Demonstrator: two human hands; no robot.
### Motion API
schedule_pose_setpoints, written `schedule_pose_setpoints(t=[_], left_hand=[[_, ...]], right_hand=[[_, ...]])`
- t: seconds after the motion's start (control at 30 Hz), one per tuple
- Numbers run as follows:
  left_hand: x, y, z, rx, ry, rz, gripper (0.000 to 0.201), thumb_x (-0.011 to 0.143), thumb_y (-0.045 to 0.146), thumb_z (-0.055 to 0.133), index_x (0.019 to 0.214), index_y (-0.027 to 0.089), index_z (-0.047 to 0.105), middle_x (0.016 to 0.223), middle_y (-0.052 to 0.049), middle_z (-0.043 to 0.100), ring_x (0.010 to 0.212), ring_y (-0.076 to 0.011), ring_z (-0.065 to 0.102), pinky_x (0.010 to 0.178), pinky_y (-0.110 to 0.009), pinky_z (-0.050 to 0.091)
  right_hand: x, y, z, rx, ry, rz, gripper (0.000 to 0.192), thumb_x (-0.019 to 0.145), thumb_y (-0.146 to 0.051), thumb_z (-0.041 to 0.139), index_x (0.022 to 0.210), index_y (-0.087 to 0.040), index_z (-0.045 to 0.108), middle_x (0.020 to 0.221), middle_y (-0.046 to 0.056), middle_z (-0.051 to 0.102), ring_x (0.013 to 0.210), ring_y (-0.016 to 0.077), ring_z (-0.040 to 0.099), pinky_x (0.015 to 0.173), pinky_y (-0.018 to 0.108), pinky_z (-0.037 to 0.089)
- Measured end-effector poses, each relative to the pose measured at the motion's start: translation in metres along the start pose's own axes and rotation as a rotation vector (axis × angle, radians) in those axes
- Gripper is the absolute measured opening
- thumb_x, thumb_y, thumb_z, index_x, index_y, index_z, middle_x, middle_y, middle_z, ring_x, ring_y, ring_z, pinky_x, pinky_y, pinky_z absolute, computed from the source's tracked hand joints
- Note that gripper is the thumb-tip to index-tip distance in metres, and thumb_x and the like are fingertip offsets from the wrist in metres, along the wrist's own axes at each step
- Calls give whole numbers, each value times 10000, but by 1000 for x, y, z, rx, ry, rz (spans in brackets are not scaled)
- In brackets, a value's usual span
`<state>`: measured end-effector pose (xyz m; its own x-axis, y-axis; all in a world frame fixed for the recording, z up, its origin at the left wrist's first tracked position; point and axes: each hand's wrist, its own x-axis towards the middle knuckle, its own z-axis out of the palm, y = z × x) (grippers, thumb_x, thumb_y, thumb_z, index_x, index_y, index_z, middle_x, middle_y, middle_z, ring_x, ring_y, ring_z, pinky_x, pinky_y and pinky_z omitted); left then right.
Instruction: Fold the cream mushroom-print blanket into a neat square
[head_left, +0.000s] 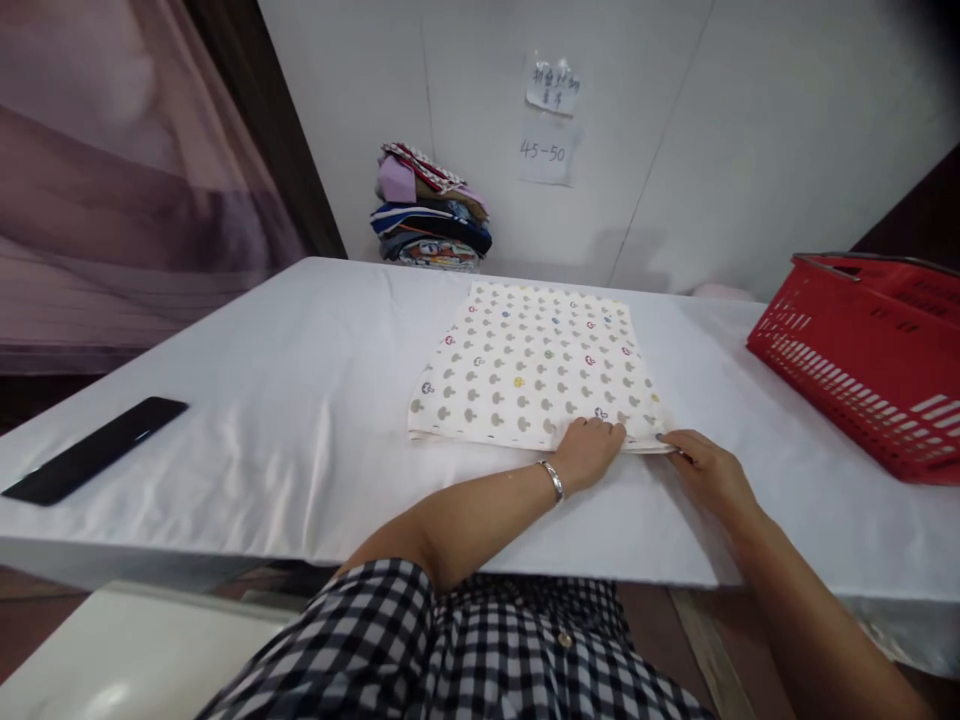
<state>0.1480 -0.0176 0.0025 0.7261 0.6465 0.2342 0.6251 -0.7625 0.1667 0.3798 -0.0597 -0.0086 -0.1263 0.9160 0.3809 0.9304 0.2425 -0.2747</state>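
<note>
The surface (247, 400), draped in a white sheet, was seen to carry everything in view. On it, roughly in the middle and slightly towards the person, a cloth (532, 365) was laid flat, already folded into a neat rectangle with its edges squared. Judging from that, the folding was well advanced: the cloth was doubled at least once, and at most a further fold and its removal to a pile were judged to remain.

At the right edge a red basket (862, 360) was stood, tilted in the view, with its contents hidden. Against the far wall a stack of folded fabrics (431, 210) in mixed colours was set, well apart from the cloth. A black phone (94, 450) was laid near the left edge.

The cloth was cream-coloured and printed with rows of small mushroom-like motifs, mostly grey-brown, with a few in red, blue and yellow. It looked thin and soft, and layered edges were visible along the near side.

The left hand (592, 450), a bracelet (553, 480) at its wrist, was rested on the near edge of the cloth with fingers curled over it; whether the edge was pinched could not be told. The right hand (705, 465) was placed at the near right corner, fingers extended and touching the hem, apparently pressing rather than gripping.
</note>
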Motion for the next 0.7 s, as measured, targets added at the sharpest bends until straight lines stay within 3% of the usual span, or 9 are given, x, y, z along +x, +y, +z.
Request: schedule_pose_setpoints(t=[0.17, 0.37, 0.53, 0.6, 0.7], left_hand=[[-39, -38, -16, 69, -28, -41, 295, 843, 16, 358, 1066, 146, 502, 1017, -107, 599, 975, -217, 532, 805, -352, 403], [-105, -87, -43, 78, -17, -201, 419, 792, -21, 379, 1129, 177, 531, 1135, -90, 603, 1091, -200, 520, 923, -364, 390], [-166, -118, -64, -17, 79, -277, 515, 736, 28, 450, 1210, 214, 530, 1276, -64, 564, 1237, -193, 450, 1073, -417, 298], [-186, -126, -72, -57, 166, -412, 492, 734, 85, 484, 1203, 220, 541, 1285, -64, 559, 1236, -208, 454, 1062, -422, 324], [-202, -130, -84, -137, 341, -777, 334, 803, 232, 492, 1123, 215, 583, 1164, -64, 617, 1074, -200, 554, 927, -352, 442]], right_hand=[[-8, -2, 3, 33, -21, 29, 304, 839, -371, 438, 1010, -239, 651, 1091, 25, 662, 961, 209, 633, 827, 334, 504], [-11, 11, 11, 54, 1, 50, 341, 811, -444, 448, 1033, -263, 634, 1134, 44, 654, 996, 247, 629, 853, 382, 504], [-16, 29, 31, 107, -1, 54, 321, 786, -462, 464, 1022, -305, 617, 1124, 30, 659, 998, 263, 633, 843, 408, 519], [-17, 32, 35, 119, 3, 54, 316, 780, -462, 476, 1033, -324, 606, 1136, 23, 653, 1010, 263, 629, 828, 403, 529], [-17, 31, 35, 114, 12, 41, 328, 776, -475, 469, 1045, -342, 602, 1152, 17, 643, 1027, 270, 623, 813, 410, 539]])
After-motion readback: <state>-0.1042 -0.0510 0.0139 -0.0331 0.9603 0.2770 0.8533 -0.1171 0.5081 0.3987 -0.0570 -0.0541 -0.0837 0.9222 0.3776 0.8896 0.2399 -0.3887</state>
